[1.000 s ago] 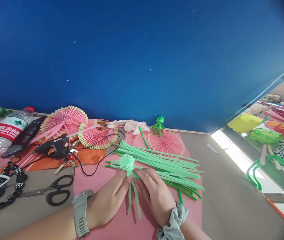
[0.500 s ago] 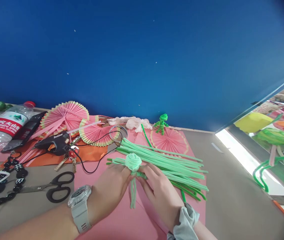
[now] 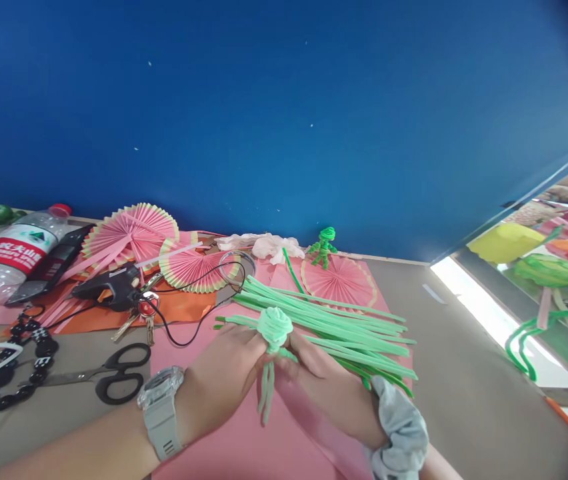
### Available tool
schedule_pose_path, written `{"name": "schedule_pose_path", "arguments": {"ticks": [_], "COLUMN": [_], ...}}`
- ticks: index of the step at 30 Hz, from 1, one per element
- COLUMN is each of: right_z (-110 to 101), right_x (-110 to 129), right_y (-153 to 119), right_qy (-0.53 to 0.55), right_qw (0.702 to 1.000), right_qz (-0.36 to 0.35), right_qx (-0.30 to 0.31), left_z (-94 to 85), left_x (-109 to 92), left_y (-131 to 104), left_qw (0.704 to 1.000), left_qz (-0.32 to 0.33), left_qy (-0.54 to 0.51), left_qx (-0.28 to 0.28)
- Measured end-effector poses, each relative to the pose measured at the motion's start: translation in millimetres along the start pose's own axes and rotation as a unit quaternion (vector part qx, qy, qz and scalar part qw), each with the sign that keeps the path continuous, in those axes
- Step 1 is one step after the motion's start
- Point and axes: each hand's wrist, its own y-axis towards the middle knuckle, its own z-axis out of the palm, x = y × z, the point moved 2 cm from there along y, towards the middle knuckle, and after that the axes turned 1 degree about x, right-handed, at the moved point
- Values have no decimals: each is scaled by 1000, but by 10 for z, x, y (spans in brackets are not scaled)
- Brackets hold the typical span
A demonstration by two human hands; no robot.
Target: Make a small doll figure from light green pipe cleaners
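A mint-green pipe-cleaner figure (image 3: 275,328) with a round coiled head and two dangling strands is between my hands, above pink paper (image 3: 244,443). My left hand (image 3: 229,367), wearing a watch, pinches it just below the head from the left. From the right, my right hand (image 3: 327,383), with a grey scrunchie on its wrist, has its fingers closed on the short side piece. Fingertips partly hide the figure's middle. Just beyond my hands lies a bundle of green pipe cleaners (image 3: 344,327). A darker green pipe-cleaner figure (image 3: 325,247) stands by the blue panel.
Scissors (image 3: 119,373), a beaded strap (image 3: 39,350), keys (image 3: 149,313) and a black glue gun (image 3: 111,287) with a looping cord lie at left. Pink paper fans (image 3: 131,237) and a plastic bottle (image 3: 17,247) sit behind. The blue panel (image 3: 284,120) bounds the far side.
The figure's head has shifted slightly right and tipped. My right hand has turned, its wrist swinging outward to the right, and its fingers have closed in nearer the head.
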Motion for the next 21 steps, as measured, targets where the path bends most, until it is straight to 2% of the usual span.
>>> {"name": "schedule_pose_path", "arguments": {"ticks": [3,5,8,11,13,16,21], "right_z": [-50,-58,-26,15,20,-14,-69], "right_x": [22,22,-13,-83,-123,-133,-45], "right_y": [-8,-16,-29,-38,-43,-52,-58], "right_qy": [82,165,294,366,383,375,280], "right_qw": [994,979,942,913,903,904,942], "right_qz": [41,76,116,140,156,171,156], "right_qx": [61,91,112,110,111,113,101], "left_z": [-15,-22,-20,-8,-3,-19,-73], "left_x": [-14,-18,-19,-4,9,17,-17], "left_y": [10,15,14,4,-2,-4,2], "left_qw": [1000,1000,998,998,998,997,992], "left_qz": [15,25,50,56,54,66,97], "left_qy": [3,-8,-20,-11,4,39,70], "left_qx": [14,15,15,15,19,33,41]}}
